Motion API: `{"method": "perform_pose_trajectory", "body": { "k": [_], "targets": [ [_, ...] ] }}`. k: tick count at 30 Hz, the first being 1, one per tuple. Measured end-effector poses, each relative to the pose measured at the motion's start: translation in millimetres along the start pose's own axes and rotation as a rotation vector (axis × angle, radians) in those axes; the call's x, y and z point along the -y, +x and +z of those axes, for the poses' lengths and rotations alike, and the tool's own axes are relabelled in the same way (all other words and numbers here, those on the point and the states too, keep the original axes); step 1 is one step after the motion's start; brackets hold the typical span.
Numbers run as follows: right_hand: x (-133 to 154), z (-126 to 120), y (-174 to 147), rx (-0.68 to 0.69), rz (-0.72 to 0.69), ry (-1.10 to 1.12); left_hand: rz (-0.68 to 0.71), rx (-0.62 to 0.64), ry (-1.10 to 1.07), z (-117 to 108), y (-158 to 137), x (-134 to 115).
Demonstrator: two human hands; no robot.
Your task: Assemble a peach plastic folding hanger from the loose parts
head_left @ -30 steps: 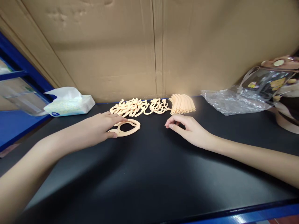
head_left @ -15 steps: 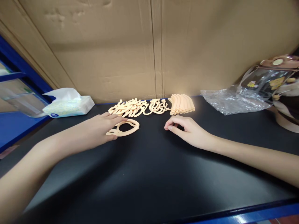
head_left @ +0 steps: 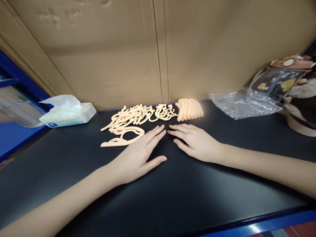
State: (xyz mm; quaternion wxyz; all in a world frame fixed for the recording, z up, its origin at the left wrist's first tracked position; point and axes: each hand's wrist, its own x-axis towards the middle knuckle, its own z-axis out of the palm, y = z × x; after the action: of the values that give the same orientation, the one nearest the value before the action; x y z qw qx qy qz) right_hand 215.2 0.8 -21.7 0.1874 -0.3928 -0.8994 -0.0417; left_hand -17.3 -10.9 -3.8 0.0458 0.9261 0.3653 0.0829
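Observation:
My left hand (head_left: pixel 142 148) lies palm down over the black table, its fingers stretched out and thumb apart, with nothing in it. Just beyond its wrist-side edge lies a peach plastic folding hanger (head_left: pixel 116 143), folded, partly covered by the hand. My right hand (head_left: pixel 195 140) is also flat with fingers spread and holds nothing; its fingertips almost meet those of the left. Behind the hands are a pile of curved hanger arms (head_left: pixel 130 115), a smaller heap of hanger hooks (head_left: pixel 164 112) and a neat row of curved hollow peach pieces (head_left: pixel 189 109).
A tissue pack (head_left: pixel 69 113) stands at the back left near a blue shelf frame (head_left: pixel 22 77). At the back right are a crumpled clear plastic bag (head_left: pixel 244 105) and a strapped bottle (head_left: pixel 276 82). Cardboard (head_left: pixel 111 56) walls off the table's (head_left: pixel 172 204) rear.
My left hand has left the folding hanger and moved right and nearer, toward the right hand. My right hand's curled fingers have straightened and spread.

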Motion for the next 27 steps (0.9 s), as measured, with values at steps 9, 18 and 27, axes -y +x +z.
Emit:
{"method": "perform_pose_trajectory", "body": {
  "k": [9,18,27],
  "targets": [
    [0,-3,-1,-0.019,-0.028,-0.002,-0.012,0.119,0.034,-6,2,0],
    [9,-5,-2,0.048,-0.069,-0.166,-0.013,0.1,0.193,-5,0,-10],
    [67,-26,-88,0.031,-0.216,-0.144,0.116,0.07,0.211,9,-63,-74]
  ]
}}
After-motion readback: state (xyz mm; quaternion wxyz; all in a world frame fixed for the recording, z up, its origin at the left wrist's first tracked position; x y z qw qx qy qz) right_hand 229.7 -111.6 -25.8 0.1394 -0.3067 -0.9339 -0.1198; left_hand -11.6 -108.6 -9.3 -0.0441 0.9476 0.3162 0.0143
